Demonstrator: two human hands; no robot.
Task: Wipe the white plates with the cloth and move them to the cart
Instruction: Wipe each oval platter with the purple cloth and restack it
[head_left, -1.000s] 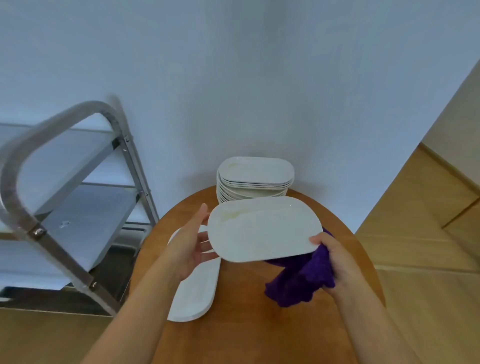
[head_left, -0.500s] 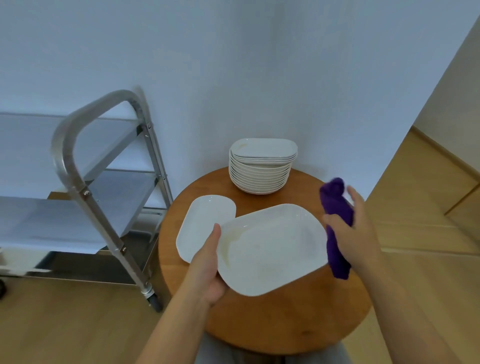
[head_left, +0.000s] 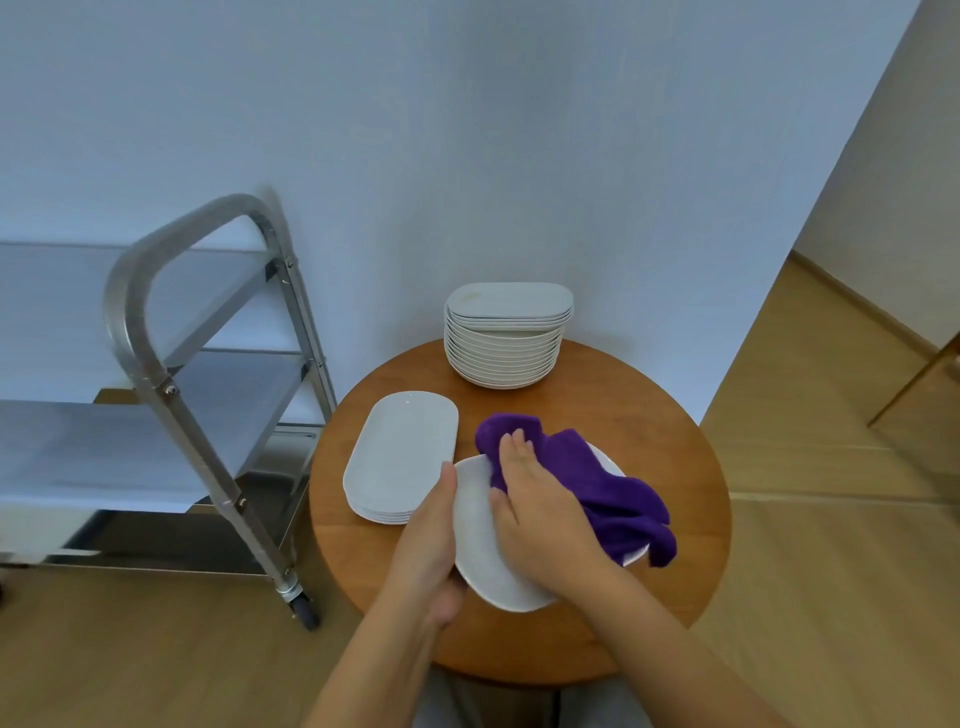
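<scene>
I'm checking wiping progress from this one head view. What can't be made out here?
- Plate: the cloth and right hand cover most of its face, so cleanliness there is unknown.
- Left hand: the fingers under the plate are hidden.
- Cart: cut off by the left edge.
- Tall stack: the lower plates' faces are hidden by those above.

Place: plain dining or service room, likely a restaurant back corner
Signs: steel service cart (head_left: 171, 364) with shelves; tall stack of white plates (head_left: 506, 338) on round wooden table (head_left: 649, 415); bare pale wall (head_left: 467, 130); wood floor (head_left: 831, 571)
</scene>
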